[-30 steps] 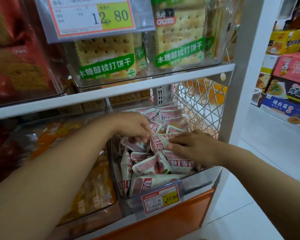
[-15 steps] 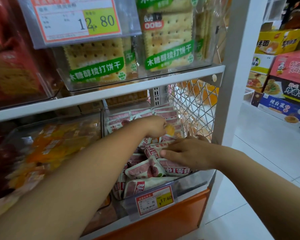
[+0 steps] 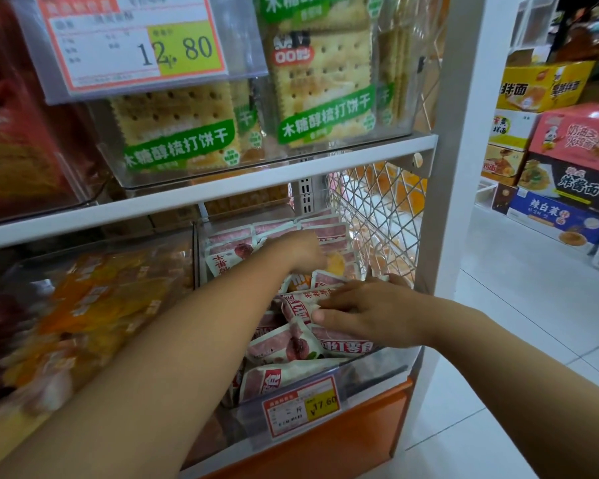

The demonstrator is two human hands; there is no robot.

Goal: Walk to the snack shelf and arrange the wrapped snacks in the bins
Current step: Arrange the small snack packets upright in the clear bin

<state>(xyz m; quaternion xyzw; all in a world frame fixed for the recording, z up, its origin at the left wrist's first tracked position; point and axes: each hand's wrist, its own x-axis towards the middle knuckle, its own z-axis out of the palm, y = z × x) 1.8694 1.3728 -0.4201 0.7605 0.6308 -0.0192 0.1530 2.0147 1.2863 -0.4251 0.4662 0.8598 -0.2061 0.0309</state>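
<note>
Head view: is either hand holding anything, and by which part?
The left hand seems to pinch a yellow packet by its left edge, though blurred. The right hand only rests flat on pink packets.

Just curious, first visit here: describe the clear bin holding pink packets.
The clear bin is a transparent plastic tub, set beside wire mesh on its right. Pink snack packets fill it. A price tag reading 17.60 hangs on its front. The right hand rests on the packets; the left hand reaches farther back.

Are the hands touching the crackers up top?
No, the left hand and right hand are both down among the pink packets, below the crackers.
</note>
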